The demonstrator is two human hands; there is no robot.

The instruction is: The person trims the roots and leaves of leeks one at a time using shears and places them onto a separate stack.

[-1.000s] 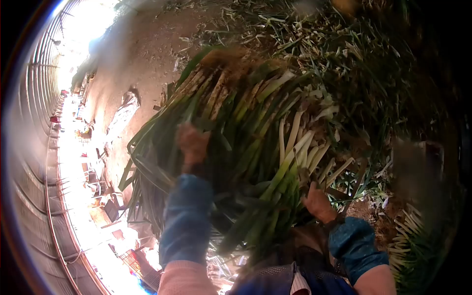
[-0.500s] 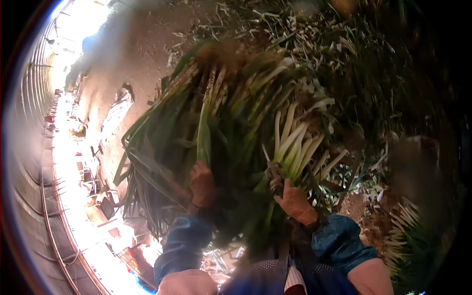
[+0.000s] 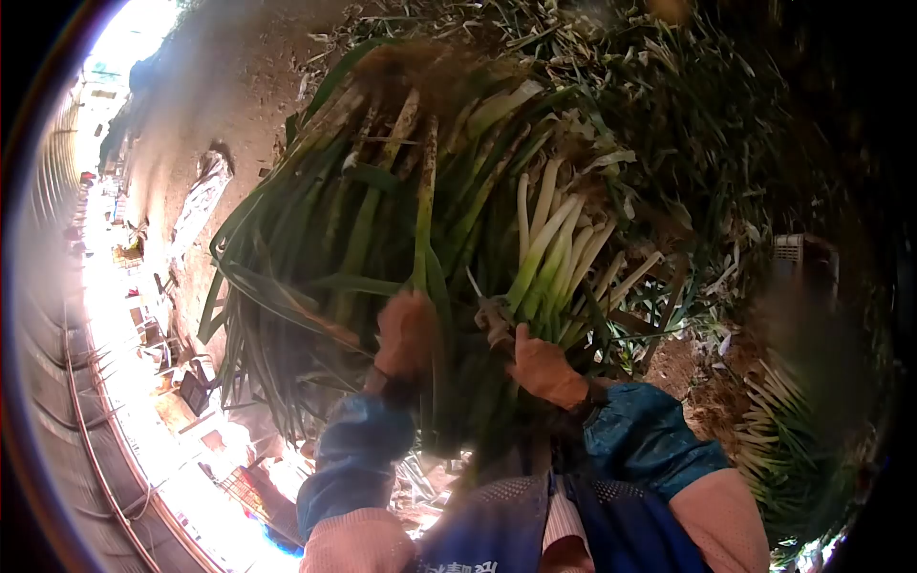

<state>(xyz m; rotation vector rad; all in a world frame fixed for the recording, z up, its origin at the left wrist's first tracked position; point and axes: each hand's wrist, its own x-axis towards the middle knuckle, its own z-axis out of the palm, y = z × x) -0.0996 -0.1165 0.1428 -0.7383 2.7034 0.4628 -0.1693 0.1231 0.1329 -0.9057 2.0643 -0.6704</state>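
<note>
My left hand [image 3: 406,329], slightly blurred, is closed around the leaves of a green onion [image 3: 425,205] whose dirt-specked stalk points away from me. My right hand [image 3: 546,371] grips an air gun [image 3: 494,322] with a thin pale nozzle angled up and left. Under and beyond both hands spreads a big heap of unpeeled green onions [image 3: 325,224], their brown root ends at the far side. Just past my right hand lies a bunch of cleaned green onions [image 3: 554,253] with white and light green stalks.
Leaf scraps [image 3: 659,105] cover the ground ahead and to the right. Another pile of green onions [image 3: 769,430] lies at the lower right, and a crate [image 3: 789,250] stands beyond it. A pale wrapped bundle [image 3: 202,201] rests on bare soil at left, near the greenhouse wall [image 3: 57,382].
The green onion in my left hand has shifted slightly right relative to the heap, and that hand has come closer to my right hand. The whole view has also shifted a little.
</note>
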